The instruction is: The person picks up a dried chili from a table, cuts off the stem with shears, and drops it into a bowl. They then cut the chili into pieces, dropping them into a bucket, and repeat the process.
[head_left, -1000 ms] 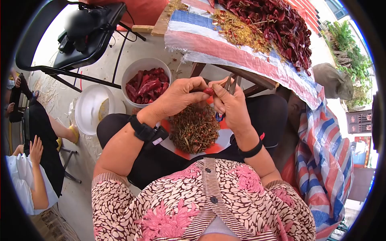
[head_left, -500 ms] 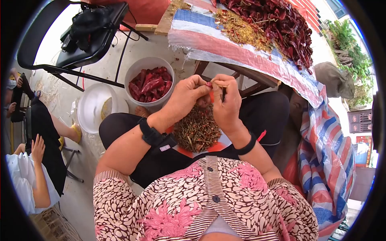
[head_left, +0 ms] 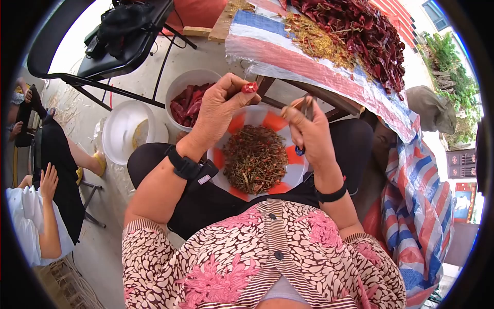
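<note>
My left hand [head_left: 220, 105] is closed on a red dried chili [head_left: 250, 87], whose cut end shows a pale centre. It is raised between the tub of chilies and the bowl. To the right, my right hand [head_left: 312, 126] grips small scissors [head_left: 307, 107], with a blue part at the bottom of the fist. Below both hands a white and orange bowl [head_left: 297, 174] rests in my lap. Many stem pieces [head_left: 254, 162] with red bits fill its middle.
Left of my hands stand a white tub [head_left: 177, 85] of red chilies and a white container [head_left: 110, 131]. Ahead, a striped sheet [head_left: 257, 41] covers a table bearing dried chilies [head_left: 360, 36]. A black chair [head_left: 113, 64] and a seated person [head_left: 49, 226] are at left.
My hands have moved apart. My left hand has gone up and left with the chili, my right hand to the right. More of the bowl shows.
</note>
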The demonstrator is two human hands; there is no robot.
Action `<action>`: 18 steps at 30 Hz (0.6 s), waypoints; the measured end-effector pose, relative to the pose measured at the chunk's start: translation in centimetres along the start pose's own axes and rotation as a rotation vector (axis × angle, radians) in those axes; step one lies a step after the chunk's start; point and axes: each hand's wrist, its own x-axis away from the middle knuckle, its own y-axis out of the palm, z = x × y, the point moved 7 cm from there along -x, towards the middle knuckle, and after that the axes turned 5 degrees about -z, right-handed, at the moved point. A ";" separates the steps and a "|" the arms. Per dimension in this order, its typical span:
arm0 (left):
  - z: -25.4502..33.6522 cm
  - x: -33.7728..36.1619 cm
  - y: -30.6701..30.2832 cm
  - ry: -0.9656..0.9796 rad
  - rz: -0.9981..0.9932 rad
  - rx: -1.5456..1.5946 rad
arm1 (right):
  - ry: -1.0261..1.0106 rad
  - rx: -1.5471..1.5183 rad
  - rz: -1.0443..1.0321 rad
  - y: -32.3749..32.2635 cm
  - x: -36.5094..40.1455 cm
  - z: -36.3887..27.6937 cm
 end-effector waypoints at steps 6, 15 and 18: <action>0.3 -0.1 -1.7 0.109 0.098 -0.302 | -0.001 0.927 -0.207 0.0 0.5 8.0; -1.0 -1.8 -7.2 0.064 0.281 -1.061 | 0.083 1.292 -0.286 -0.9 1.2 5.2; -2.4 -2.3 -8.1 -0.012 0.272 -1.150 | 0.073 1.211 -0.190 -4.0 1.0 1.5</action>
